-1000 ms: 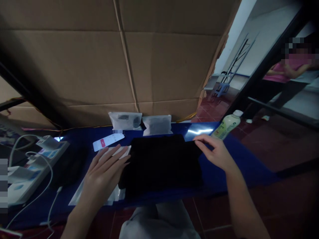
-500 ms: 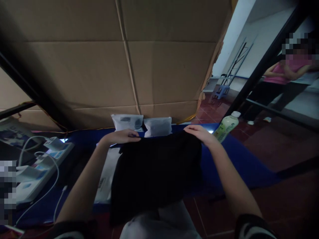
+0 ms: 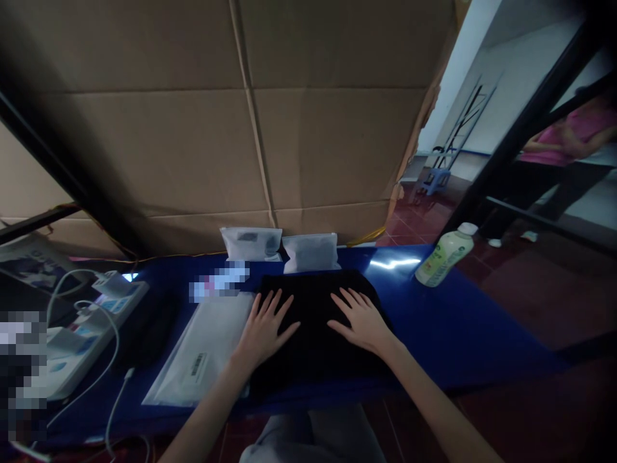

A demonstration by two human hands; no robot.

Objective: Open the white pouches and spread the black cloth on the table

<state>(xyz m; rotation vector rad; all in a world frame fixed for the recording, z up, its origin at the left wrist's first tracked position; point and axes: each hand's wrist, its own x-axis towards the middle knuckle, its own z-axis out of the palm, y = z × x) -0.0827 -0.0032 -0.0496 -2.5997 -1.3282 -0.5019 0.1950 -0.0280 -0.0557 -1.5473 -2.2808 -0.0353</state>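
Observation:
A black cloth (image 3: pixel 315 347), which looks like a garment, lies spread on the blue table surface (image 3: pixel 443 334) in front of me. My left hand (image 3: pixel 265 328) rests flat on its left side, fingers spread. On its right side my right hand (image 3: pixel 361 318) also lies flat with the fingers apart. Neither hand grips anything. Left of the cloth is a flat translucent plastic bag (image 3: pixel 207 347) with a barcode label, partly behind my left forearm. The cloth's kind cannot be made out for certain.
Two frosted zip pouches (image 3: pixel 311 253) lean against the cardboard wall (image 3: pixel 332 148) at the back. A drink bottle (image 3: pixel 446 257) stands to the right. On the left are a power strip (image 3: pixel 101 328) with plugs and a white cable (image 3: pixel 113 399). A person in pink (image 3: pixel 549 145) stands beyond the frame.
The black cloth was held up by its top edge in both hands; now it lies on the table. Both hands have let go and moved down onto it, palms flat.

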